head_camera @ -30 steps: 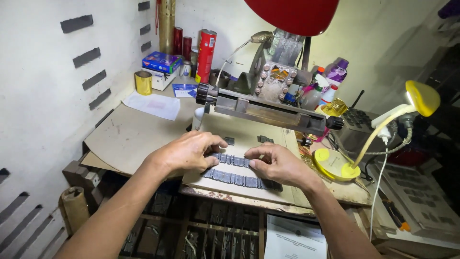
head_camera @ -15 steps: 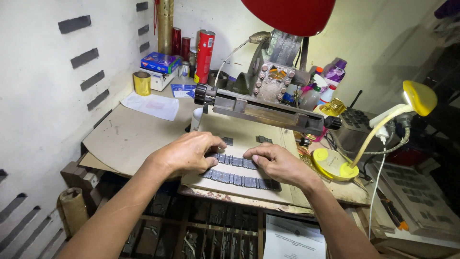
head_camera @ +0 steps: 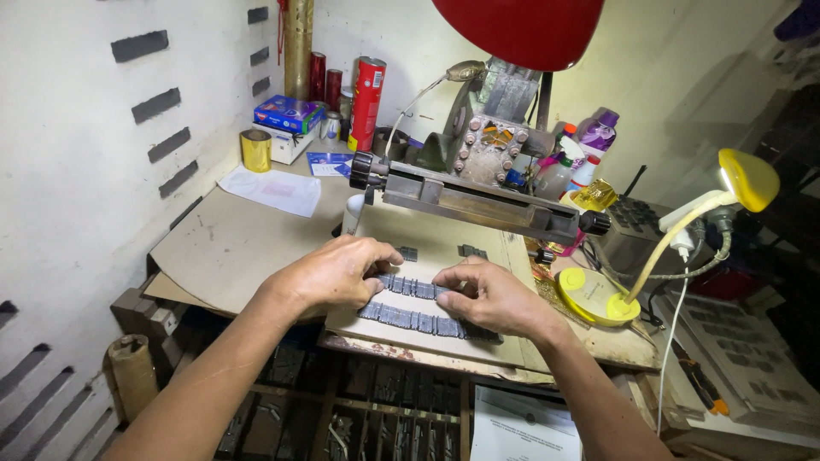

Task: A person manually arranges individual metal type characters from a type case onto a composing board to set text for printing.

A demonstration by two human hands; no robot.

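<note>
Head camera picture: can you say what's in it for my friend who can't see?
Two hands, left hand and right hand, press on rows of small grey metal blocks on a cardboard sheet. Behind sit a metal clamp bar and a yellow desk lamp.

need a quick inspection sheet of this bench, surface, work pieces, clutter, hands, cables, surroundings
surface: brown cardboard sheet over a worn wooden bench, pale card under the hands.
job's things: two rows of small grey metal blocks on the card; two loose blocks further back.
clutter: long metal clamp bar, red can, gold tape roll, blue box, bottles, paper sheet.
grippers: left hand and right hand both rest fingertips on the upper row.
cables: white cord hangs by the yellow desk lamp.
surroundings: white wall with dark slots, red lampshade overhead, compartment trays below.
</note>
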